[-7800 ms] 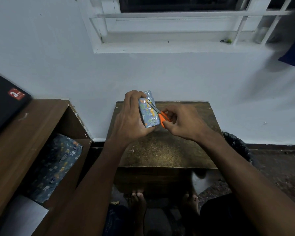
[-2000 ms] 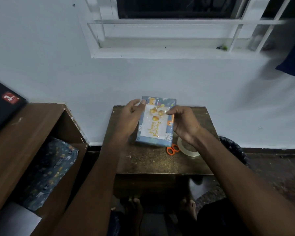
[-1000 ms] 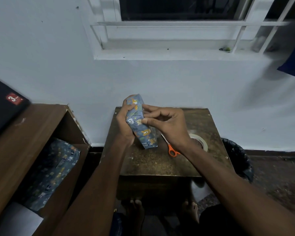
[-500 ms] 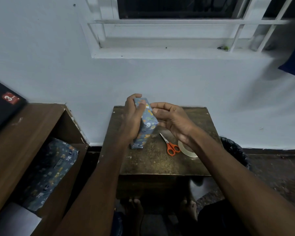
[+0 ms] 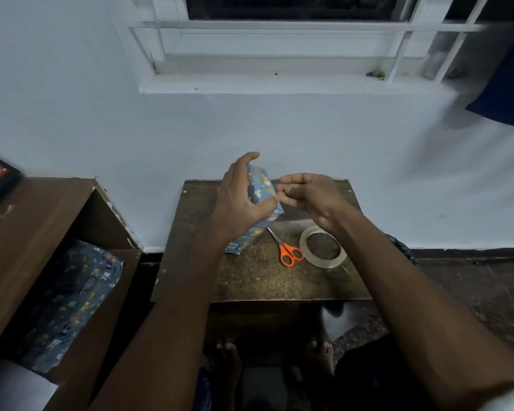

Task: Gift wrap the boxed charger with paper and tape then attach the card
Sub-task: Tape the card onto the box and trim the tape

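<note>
While the left hand [image 5: 241, 200] grips the wrapped box [image 5: 260, 200] upright on the table [image 5: 264, 277], the right hand's [image 5: 310, 194] loosely curled, empty fingers [image 5: 288, 189] sit just beside it; better to press seams flat firmly.

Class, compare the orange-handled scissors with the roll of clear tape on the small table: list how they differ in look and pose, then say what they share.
The scissors have bright orange handles and metal blades; the tape roll is a pale, see-through ring. The scissors are long and narrow, blades pointing away towards the wrapped box; the tape roll is round with an open middle. Both lie flat on the table, side by side, and neither hand touches them.
</note>
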### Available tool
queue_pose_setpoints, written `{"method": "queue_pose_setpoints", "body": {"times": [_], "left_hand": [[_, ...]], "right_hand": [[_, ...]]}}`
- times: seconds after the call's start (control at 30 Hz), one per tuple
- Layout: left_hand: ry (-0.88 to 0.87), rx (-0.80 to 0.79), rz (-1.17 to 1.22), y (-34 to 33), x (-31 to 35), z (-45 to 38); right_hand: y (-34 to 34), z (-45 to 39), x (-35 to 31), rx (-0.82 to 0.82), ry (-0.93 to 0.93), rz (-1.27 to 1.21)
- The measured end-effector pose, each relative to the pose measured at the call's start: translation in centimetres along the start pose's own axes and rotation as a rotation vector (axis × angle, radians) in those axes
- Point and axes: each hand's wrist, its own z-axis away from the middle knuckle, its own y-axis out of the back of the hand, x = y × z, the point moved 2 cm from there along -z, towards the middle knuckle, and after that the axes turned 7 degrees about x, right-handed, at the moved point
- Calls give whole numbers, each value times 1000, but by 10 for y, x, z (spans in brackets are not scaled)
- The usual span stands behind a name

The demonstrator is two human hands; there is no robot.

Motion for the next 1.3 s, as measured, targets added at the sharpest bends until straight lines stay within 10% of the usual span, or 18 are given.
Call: {"method": "queue_pose_setpoints", "body": {"times": [0.17, 0.53, 0.8, 1.3], "left_hand": [[59, -62, -55, -6, -2, -14], [60, -564, -590, -7, -24, 2], [26, -515, -729, 20, -26, 2], [-57, -507, -639, -25, -1, -7]], "right_hand": [[22, -12, 17, 15, 335, 932], [8, -2, 10, -151, 251, 671], [3, 1, 25, -232, 240, 1244], [43, -12, 4, -48, 204, 1238]]}}
